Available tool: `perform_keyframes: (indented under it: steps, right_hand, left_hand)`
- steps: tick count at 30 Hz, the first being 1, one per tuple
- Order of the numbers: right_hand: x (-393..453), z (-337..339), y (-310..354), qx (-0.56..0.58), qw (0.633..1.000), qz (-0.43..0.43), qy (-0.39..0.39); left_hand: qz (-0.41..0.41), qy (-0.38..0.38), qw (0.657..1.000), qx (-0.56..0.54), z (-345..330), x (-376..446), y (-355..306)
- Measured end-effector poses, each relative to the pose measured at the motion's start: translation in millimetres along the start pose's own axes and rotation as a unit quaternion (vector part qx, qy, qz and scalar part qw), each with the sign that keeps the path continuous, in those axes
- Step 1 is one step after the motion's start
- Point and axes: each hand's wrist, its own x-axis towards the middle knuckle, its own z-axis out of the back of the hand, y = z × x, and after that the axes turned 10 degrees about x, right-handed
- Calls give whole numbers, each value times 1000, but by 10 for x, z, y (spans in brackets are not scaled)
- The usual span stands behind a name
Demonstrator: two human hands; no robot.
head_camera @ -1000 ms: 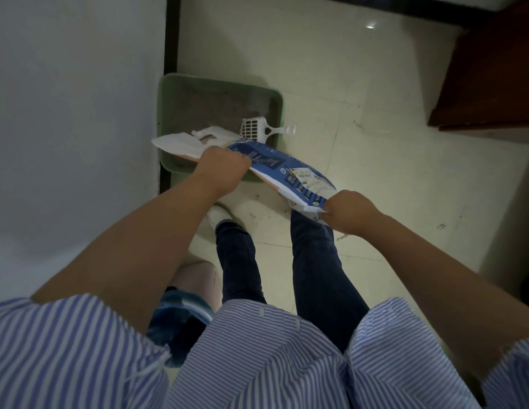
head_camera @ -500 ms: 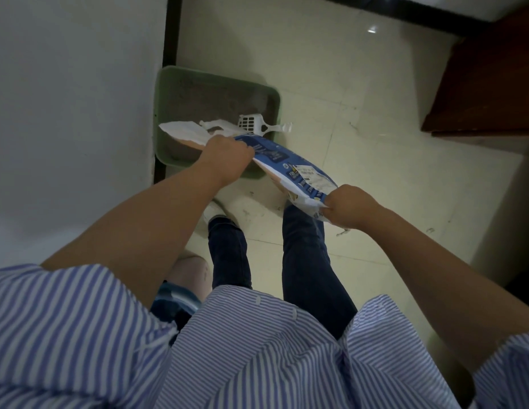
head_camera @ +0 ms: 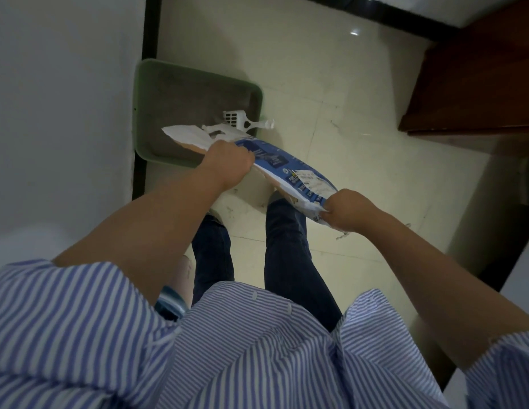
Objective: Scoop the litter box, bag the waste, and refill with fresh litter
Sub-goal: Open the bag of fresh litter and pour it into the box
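Note:
A green litter box (head_camera: pixel 145 119) with grey litter sits on the floor against the left wall. A white slotted scoop (head_camera: pixel 235 121) lies at its right near corner, handle over the rim. I hold a blue and white litter bag (head_camera: pixel 286 166) tilted over the box, its white open end (head_camera: pixel 186 135) lowest above the litter. My left hand (head_camera: pixel 227 163) grips the bag near that open end. My right hand (head_camera: pixel 350 209) grips the bag's raised bottom corner. No litter shows falling from the mouth.
A white wall with a dark strip (head_camera: pixel 149 28) runs along the left. Dark wooden furniture (head_camera: pixel 478 84) stands at the upper right. Pale floor tiles (head_camera: pixel 331 84) lie between. My legs in dark jeans (head_camera: pixel 286 246) stand just short of the box.
The bag and both hands have kept the same hold; the bag's open end has dipped slightly lower over the box as my view shifted a little.

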Motion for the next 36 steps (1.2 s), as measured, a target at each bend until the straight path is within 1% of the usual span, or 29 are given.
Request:
perform_keyframes:
  steps: [6,9,15,18,23,29,33,34,36]
  right_hand:
    - [-25,-139,-53,-14,1000,3,9]
    - [-10,-195,-28,-21,1000,11,10]
    - [32,-250,135,-37,998,35,26]
    - [43,-260,262,-37,998,34,35]
    - [144,-262,401,-20,998,48,26]
    - [277,-245,531,14,998,57,-2]
    - [283,-157,573,28,998,48,-7]
    - [283,-136,564,32,998,45,-7]
    - [271,-105,525,39,998,38,-8]
  left_hand:
    - [-12,8,999,-34,-139,-69,-168]
    - [-10,16,999,-34,-199,-108,-200]
    - [7,47,998,-39,-350,-226,-142]
    - [7,49,998,-34,-412,-299,-81]
    - [14,55,998,-22,-432,-364,77]
    - [37,45,998,-15,-457,-392,311]
    - [64,46,993,-86,-367,-349,422]
    - [60,38,994,-85,-330,-329,431]
    - [48,25,998,-43,-254,-303,430]
